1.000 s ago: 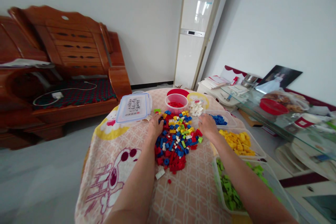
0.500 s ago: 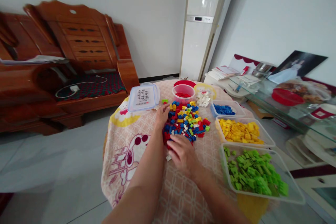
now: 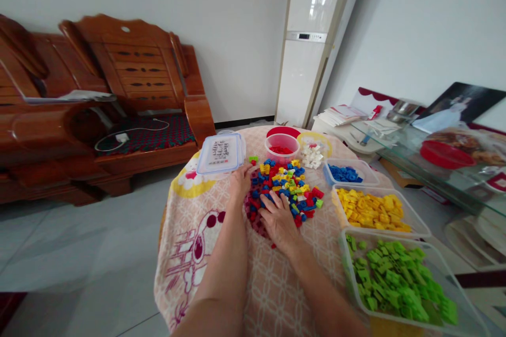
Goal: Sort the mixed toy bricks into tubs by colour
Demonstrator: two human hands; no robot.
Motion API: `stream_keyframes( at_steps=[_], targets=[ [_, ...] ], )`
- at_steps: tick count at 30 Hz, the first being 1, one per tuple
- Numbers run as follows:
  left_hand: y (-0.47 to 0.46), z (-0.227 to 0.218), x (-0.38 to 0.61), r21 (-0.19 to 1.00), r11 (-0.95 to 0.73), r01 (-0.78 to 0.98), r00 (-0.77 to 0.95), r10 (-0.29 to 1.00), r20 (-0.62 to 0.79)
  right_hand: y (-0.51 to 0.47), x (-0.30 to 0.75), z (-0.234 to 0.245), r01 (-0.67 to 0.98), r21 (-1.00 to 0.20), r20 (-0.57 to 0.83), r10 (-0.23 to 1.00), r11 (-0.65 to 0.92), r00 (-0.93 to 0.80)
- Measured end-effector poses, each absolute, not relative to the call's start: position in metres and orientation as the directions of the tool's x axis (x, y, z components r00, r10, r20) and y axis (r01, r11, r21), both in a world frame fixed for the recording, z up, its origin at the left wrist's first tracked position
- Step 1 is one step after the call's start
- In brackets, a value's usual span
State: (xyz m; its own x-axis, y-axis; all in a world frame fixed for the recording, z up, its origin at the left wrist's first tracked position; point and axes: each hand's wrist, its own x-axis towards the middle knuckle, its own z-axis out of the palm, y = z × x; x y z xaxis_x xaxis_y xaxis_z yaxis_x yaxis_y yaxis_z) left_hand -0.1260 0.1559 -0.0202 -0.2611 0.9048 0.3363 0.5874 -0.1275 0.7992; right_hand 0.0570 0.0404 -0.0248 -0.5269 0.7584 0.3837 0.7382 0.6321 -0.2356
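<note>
A mixed pile of small toy building bricks point(image 3: 294, 181) in red, blue, yellow, green and white lies mid-table. My left hand point(image 3: 239, 183) rests against the pile's left edge, its fingers reaching along the bricks and apparently holding none. My right hand point(image 3: 280, 221) lies palm down over the near side of the pile, fingers spread on the blue and red bricks. What is under its palm is hidden. A single small red brick point(image 3: 273, 246) lies on the tablecloth beside that hand. White bricks point(image 3: 312, 156) form a separate heap behind the pile.
On the right stand clear boxes of blue bricks point(image 3: 344, 174), yellow bricks point(image 3: 371, 210) and green bricks point(image 3: 403, 279). A pink tub point(image 3: 282, 143) with red bricks is at the back. A box lid point(image 3: 221, 154) lies back left. A glass shelf point(image 3: 415, 155) stands beyond the table.
My right hand has moved up and over the pile from its near edge. The white brick beside it no longer shows. My left hand stays at the left edge, and the view has shifted slightly.
</note>
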Motion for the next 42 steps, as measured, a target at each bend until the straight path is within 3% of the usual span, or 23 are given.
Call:
stream_keyframes(
  at_steps=[7, 14, 23, 31, 36, 42],
  targets=[
    [0.152, -0.03, -0.121, 0.776, -0.008, 0.631, -0.358, 0.884, 0.3, 0.094, 0.072, -0.003, 0.801, -0.315, 0.436, 0.827, 0.509, -0.354],
    [0.161, -0.035, -0.113, 0.783, -0.005, 0.622, -0.334, 0.902, 0.272, 0.118, 0.099, -0.007, 0.745, -0.504, 0.526, 0.84, 0.436, -0.136],
    [0.171, -0.042, -0.104, 0.775, -0.067, 0.628, -0.276, 0.912, 0.302, 0.127, 0.135, -0.013, 0.732, -0.57, 0.541, 0.841, 0.374, -0.009],
    [0.182, -0.032, -0.111, 0.699, -0.198, 0.687, -0.206, 0.87, 0.449, 0.136, 0.156, -0.017, 0.687, -0.684, 0.468, 0.87, 0.245, 0.156],
    [0.203, -0.026, -0.113, 0.65, -0.162, 0.743, -0.18, 0.886, 0.426, 0.139, 0.164, -0.025, 0.723, -0.683, 0.369, 0.904, 0.106, 0.216],
    [0.217, -0.031, -0.111, 0.544, -0.121, 0.83, -0.112, 0.92, 0.375, 0.142, 0.171, -0.028, 0.741, -0.67, 0.306, 0.926, 0.044, 0.222]
  ],
)
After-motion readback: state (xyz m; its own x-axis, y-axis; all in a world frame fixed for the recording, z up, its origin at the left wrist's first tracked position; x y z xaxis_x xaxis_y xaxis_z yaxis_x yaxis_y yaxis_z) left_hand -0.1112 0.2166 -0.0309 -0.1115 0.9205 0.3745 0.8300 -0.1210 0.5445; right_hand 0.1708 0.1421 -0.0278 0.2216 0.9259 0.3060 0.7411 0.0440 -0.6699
